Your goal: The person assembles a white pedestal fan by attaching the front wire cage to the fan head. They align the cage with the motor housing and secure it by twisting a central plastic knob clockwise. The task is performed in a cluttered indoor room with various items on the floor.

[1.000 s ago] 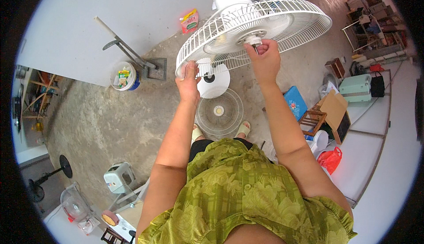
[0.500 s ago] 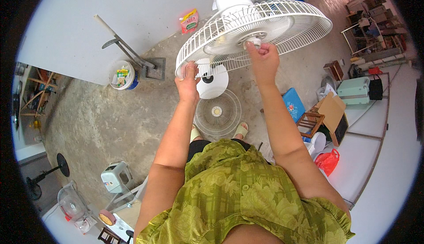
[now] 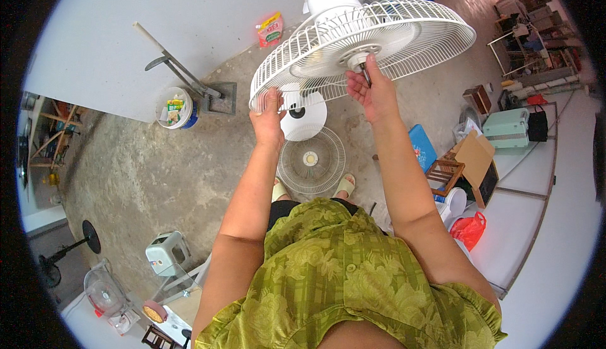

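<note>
Fan guard [image 3: 394, 36] being pinched by left hand [image 3: 269, 120]; shaft [image 3: 365, 75] being flanked by right hand's [image 3: 377, 95] digits, grip unclear; packet [image 3: 174, 111] being held in bucket [image 3: 189, 116].

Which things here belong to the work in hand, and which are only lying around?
Apparently in the work:
fan, gripped by the left hand, right hand by its hub
grille on the floor
white disc, probably the fan's base

Apparently just lying about:
bucket
dustpan
stool
pouch
red bag
</note>
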### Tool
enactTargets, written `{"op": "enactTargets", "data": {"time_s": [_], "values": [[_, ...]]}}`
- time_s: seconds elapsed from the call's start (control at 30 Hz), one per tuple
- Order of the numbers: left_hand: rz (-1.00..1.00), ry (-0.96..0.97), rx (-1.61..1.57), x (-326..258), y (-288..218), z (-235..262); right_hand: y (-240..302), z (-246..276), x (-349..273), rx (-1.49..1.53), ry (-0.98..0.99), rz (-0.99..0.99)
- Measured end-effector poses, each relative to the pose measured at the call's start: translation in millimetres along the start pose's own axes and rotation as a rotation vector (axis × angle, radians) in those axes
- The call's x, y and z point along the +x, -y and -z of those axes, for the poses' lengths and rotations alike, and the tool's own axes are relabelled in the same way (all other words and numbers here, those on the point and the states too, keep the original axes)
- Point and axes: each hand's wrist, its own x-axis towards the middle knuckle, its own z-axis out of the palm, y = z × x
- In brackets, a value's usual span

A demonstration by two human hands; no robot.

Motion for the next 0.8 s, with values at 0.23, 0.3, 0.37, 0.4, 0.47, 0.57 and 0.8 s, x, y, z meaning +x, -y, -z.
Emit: {"op": "enactTargets", "data": {"time_s": [0.23,0.3,0.37,0.4,0.47,0.57,0.8], "values": [[-0.009,0.016,-0.009,0.1,-0.2,1.6,-1.0,3.6,2.6,0.121,0.113,-0.201],[-0.011,0.018,-0.008,-0.7,-1.8,0.9,-2.2,4.1,4.4,0.125,0.119,-0.203],[-0.006,0.008,-0.01,-1.6,-2.6,0.1,-3.6,4.8,5.9,0.142,0.116,-0.21],[-0.009,0.006,-0.01,-1.6,-2.5,0.1,-4.1,5.1,6.5,0.156,0.11,-0.214],[-0.014,0.001,-0.009,-1.1,-2.9,0.3,-3.9,5.8,6.8,0.193,0.112,-0.232],[-0.011,0.004,0.002,0.6,-1.9,0.6,-1.8,8.2,6.2,0.273,0.115,-0.27],[-0.001,-0.001,-0.003,0.7,-1.6,0.0,0.6,9.1,7.0,0.446,0.107,-0.325]]}}
